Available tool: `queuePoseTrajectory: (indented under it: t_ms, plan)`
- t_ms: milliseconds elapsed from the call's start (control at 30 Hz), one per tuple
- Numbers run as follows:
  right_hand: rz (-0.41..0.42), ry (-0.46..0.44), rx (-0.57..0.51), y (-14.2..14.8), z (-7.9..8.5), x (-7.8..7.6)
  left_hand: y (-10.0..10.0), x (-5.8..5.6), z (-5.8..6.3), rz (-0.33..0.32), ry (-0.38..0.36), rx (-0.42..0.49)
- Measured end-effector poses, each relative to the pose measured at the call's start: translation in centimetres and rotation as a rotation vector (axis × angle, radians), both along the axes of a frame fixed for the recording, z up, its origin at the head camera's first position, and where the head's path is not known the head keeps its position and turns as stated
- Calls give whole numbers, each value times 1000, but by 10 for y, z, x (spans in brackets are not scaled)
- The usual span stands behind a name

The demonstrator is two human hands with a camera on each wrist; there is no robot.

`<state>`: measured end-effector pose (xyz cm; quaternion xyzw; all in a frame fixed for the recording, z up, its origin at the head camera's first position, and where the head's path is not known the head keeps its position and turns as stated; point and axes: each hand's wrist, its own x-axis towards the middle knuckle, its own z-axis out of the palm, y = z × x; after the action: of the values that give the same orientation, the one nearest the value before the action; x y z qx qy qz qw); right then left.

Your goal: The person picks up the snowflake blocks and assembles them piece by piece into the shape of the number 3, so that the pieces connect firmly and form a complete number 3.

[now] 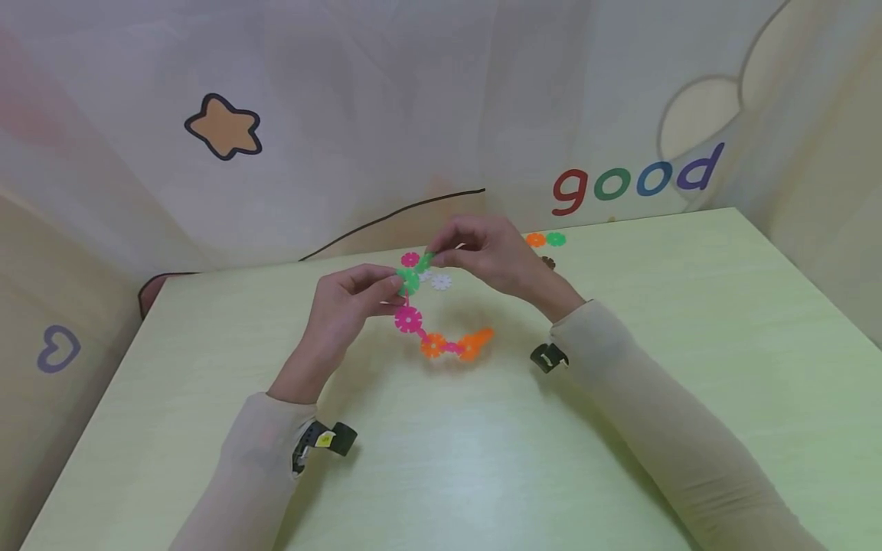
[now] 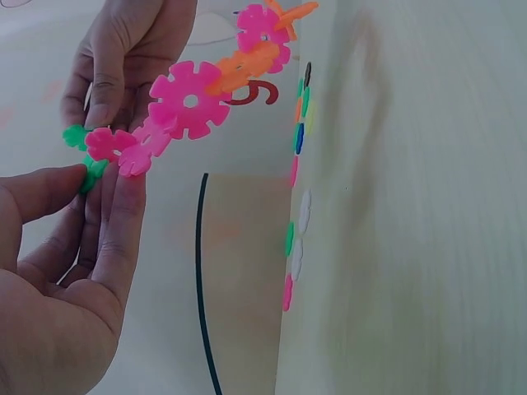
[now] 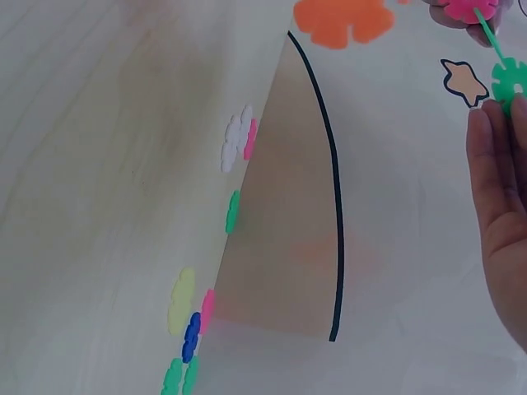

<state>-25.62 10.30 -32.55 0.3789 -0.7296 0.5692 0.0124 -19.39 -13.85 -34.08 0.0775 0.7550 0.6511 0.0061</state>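
Observation:
A chain of notched plastic snowflake discs, pink and orange, curves below my hands above the table. My left hand [image 1: 347, 310] pinches a green snowflake disc [image 1: 409, 282] at the chain's upper end between thumb and fingers. My right hand [image 1: 492, 256] pinches another green snowflake disc [image 1: 425, 262], which meets the first at its edge. Below them, a pink disc [image 1: 408, 320] and an orange disc [image 1: 432, 346] lead to more orange pieces [image 1: 475, 343] at the far end. In the left wrist view, the pink disc [image 2: 189, 100] interlocks edgewise with its neighbours.
Loose discs lie along the table's back edge: a pink one [image 1: 410, 259], a white one [image 1: 441, 282], an orange one [image 1: 535, 240] and a green one [image 1: 556, 239]. Blue [image 3: 191, 336] and yellow [image 3: 181, 301] discs show in the right wrist view. A printed curtain [image 1: 386, 115] stands behind the table.

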Motion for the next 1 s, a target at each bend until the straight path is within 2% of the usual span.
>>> queuePoseTrajectory:
  t_ms: [333,633,800,1000]
  plan:
    - [45,10,-43,-3,-2,0,0,1,1,-7,-8,-9]
    - [25,40,-80,-6,-5,4,2,1,2,15,-6,-19]
    - [53,41,-129,-9,-8,5,3,1,2,15,5,-43]
    - [52,29,-116,-11,-11,5,3,2,1,18,14,-49]
